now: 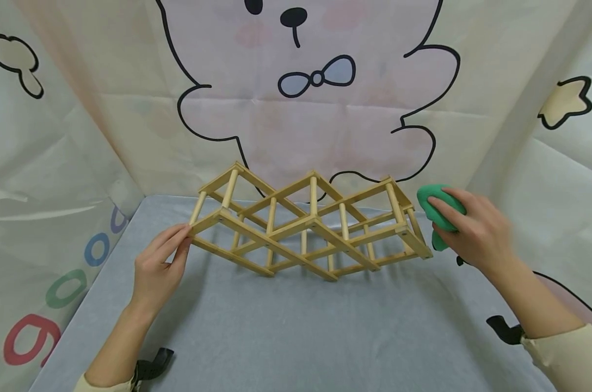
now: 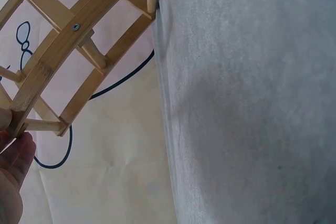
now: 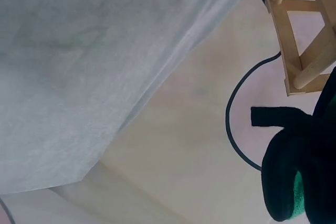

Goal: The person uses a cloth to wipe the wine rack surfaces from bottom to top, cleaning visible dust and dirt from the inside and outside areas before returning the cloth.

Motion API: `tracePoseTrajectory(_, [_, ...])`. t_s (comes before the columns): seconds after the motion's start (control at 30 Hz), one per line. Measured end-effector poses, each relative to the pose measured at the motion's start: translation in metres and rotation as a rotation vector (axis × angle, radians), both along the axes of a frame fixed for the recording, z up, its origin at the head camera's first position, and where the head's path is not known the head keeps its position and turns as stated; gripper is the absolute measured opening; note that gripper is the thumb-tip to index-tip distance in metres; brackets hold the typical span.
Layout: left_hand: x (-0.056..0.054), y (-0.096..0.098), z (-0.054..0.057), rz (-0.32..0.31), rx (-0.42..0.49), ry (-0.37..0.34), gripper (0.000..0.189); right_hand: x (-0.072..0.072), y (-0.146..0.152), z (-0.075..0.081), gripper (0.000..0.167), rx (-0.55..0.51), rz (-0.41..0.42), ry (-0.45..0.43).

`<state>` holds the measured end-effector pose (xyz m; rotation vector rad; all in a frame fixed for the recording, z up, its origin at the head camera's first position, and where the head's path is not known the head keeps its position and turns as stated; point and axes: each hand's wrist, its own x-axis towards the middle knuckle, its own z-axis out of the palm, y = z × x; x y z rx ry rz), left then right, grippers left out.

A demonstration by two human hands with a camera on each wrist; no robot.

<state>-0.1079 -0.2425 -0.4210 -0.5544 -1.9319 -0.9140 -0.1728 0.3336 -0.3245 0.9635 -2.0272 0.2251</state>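
An expanding wooden wine rack (image 1: pixel 306 223), with crossed slats joined by round dowels, spans the middle of the head view. At its left end, my left hand (image 1: pixel 161 261) pinches a corner between thumb and fingers; the left wrist view shows these fingers (image 2: pixel 20 156) at the slat end. My right hand (image 1: pixel 477 228) grips a bunched green cloth (image 1: pixel 440 207) just off the rack's right end, with a small gap between. In the right wrist view the cloth (image 3: pixel 298 195) looks mostly dark, below the rack's end (image 3: pixel 294 51). Whether the rack's underside touches the table cannot be told.
A pale blue-grey cloth covers the table (image 1: pixel 325 332). Behind it hangs a printed curtain (image 1: pixel 129 103) with a cartoon animal, and similar sheets stand at both sides. Black wrist straps (image 1: pixel 154 365) show near both cuffs. Shadows fall on the table below the arms.
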Motion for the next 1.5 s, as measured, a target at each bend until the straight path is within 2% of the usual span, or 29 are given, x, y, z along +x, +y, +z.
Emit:
tracePoseTrajectory(0.1, [0.0, 0.0, 0.0, 0.0, 0.002, 0.001, 0.048, -0.007, -0.001, 0.002, 0.036, 0.054, 0.024, -0.035])
tracePoseTrajectory(0.23, [0.0, 0.001, 0.001, 0.001, 0.005, 0.0, 0.048, -0.017, -0.006, 0.006, 0.06, 0.146, 0.057, -0.056])
tracePoseTrajectory(0.3, [0.0, 0.001, 0.001, 0.0, 0.006, -0.001, 0.049, -0.022, -0.009, 0.006, 0.066, 0.181, 0.068, -0.054])
tracePoseTrajectory(0.33, [0.0, 0.0, 0.001, -0.001, 0.006, -0.001, 0.049, -0.025, -0.01, 0.006, 0.064, 0.195, 0.072, -0.05])
tracePoseTrajectory(0.43, [0.0, 0.0, 0.001, -0.007, 0.004, -0.005, 0.049, -0.031, -0.013, 0.004, 0.037, 0.226, 0.074, -0.045])
tracePoseTrajectory(0.47, [0.0, 0.001, 0.001, -0.01, 0.003, -0.006, 0.048, -0.033, -0.013, 0.003, 0.034, 0.235, 0.071, -0.048])
tracePoseTrajectory(0.57, [-0.001, 0.001, 0.001, -0.018, 0.003, -0.008, 0.048, -0.035, -0.015, 0.001, 0.057, 0.25, 0.055, -0.056])
tracePoseTrajectory(0.63, [-0.001, 0.002, 0.001, -0.021, 0.005, -0.007, 0.048, -0.035, -0.015, 0.001, 0.064, 0.257, 0.042, -0.064])
tracePoseTrajectory(0.7, [-0.001, 0.002, 0.001, -0.018, 0.005, -0.007, 0.048, -0.036, -0.015, 0.002, 0.064, 0.275, 0.03, -0.072])
tracePoseTrajectory(0.77, [-0.001, 0.002, 0.001, -0.014, 0.003, -0.007, 0.047, -0.035, -0.013, 0.003, 0.045, 0.296, 0.023, -0.085])
tracePoseTrajectory(0.8, [-0.001, 0.002, 0.001, -0.013, 0.002, -0.008, 0.047, -0.035, -0.012, 0.004, 0.04, 0.312, 0.019, -0.093])
tracePoseTrajectory(0.83, [-0.002, 0.002, 0.001, -0.014, 0.002, -0.007, 0.047, -0.035, -0.011, 0.004, 0.042, 0.33, 0.015, -0.099])
tracePoseTrajectory(0.93, [-0.002, 0.002, 0.001, -0.017, 0.003, -0.005, 0.047, -0.033, -0.008, 0.005, 0.065, 0.39, 0.001, -0.114])
tracePoseTrajectory(1.07, [-0.002, 0.002, 0.001, -0.015, 0.002, -0.004, 0.047, -0.031, -0.004, 0.005, 0.061, 0.451, -0.031, -0.13])
tracePoseTrajectory(1.27, [0.0, 0.001, 0.001, -0.013, -0.008, -0.013, 0.047, -0.029, -0.003, 0.003, 0.064, 0.434, -0.04, -0.154])
tracePoseTrajectory(1.5, [0.003, 0.001, 0.001, 0.0, -0.005, -0.01, 0.047, -0.032, -0.017, 0.006, 0.075, 0.328, 0.002, -0.132])
